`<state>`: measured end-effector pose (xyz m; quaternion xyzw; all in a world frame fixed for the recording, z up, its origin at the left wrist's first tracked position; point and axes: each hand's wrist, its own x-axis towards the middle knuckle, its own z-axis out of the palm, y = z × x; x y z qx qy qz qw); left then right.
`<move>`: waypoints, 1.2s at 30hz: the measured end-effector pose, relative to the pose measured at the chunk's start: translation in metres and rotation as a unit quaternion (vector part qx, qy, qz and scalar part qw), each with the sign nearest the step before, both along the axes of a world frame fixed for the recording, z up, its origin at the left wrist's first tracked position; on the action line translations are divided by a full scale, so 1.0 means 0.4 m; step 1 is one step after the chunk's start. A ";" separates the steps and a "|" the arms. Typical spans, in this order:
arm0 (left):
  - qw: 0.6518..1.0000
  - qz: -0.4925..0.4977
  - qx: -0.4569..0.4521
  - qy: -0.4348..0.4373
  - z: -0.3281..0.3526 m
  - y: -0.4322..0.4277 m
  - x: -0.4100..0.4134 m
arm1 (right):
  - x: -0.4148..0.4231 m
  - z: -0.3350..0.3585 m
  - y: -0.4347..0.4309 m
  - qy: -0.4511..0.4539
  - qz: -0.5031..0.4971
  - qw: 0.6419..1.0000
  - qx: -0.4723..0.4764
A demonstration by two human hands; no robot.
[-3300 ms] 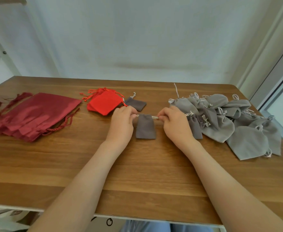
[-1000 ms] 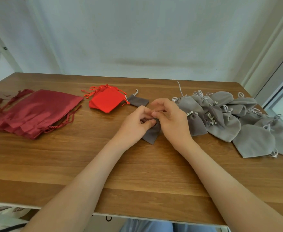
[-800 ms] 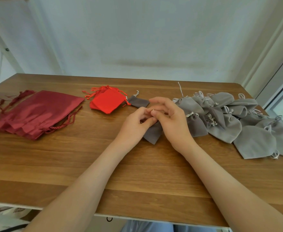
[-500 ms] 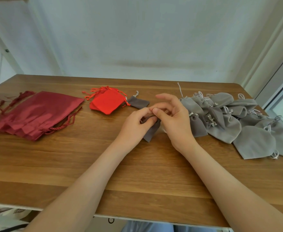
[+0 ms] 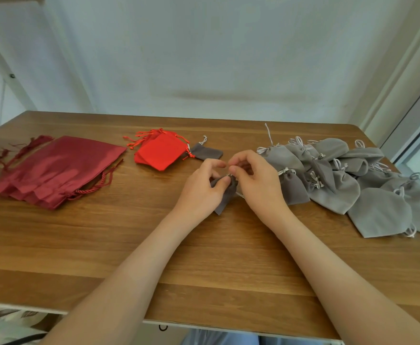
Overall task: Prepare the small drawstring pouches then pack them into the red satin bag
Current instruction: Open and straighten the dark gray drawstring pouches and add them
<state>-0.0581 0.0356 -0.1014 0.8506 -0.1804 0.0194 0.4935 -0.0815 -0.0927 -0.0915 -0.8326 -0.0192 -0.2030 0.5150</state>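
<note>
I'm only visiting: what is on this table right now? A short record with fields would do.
Held pouch: small, grey, at the centre
Left hand: pinches the held pouch near its top
Right hand: pinches at the same top, by the cord
Satin bags: dark red, flat, far left
Red pouches: small stack, left of centre
Grey pile: many pouches, right side
Table: wooden

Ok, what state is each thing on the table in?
dark grey pouch: held by its neck, tilted
left hand: pinches the pouch neck
right hand: pinches the neck too
red satin bags: flat, stacked
bright red pouches: flat, stacked
lone grey pouch: lying flat
grey pouch pile: heaped, necks cinched
</note>
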 end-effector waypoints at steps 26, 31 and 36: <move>0.978 0.105 0.049 -0.174 -0.012 0.000 -0.010 | -0.006 0.006 0.009 0.014 0.073 0.983 0.169; 0.982 0.108 0.034 -0.151 -0.006 0.004 -0.006 | -0.009 0.012 0.014 0.001 0.085 0.981 0.174; 0.983 0.141 -0.056 -0.099 -0.003 0.014 0.002 | 0.001 0.006 -0.006 0.047 0.029 0.998 0.015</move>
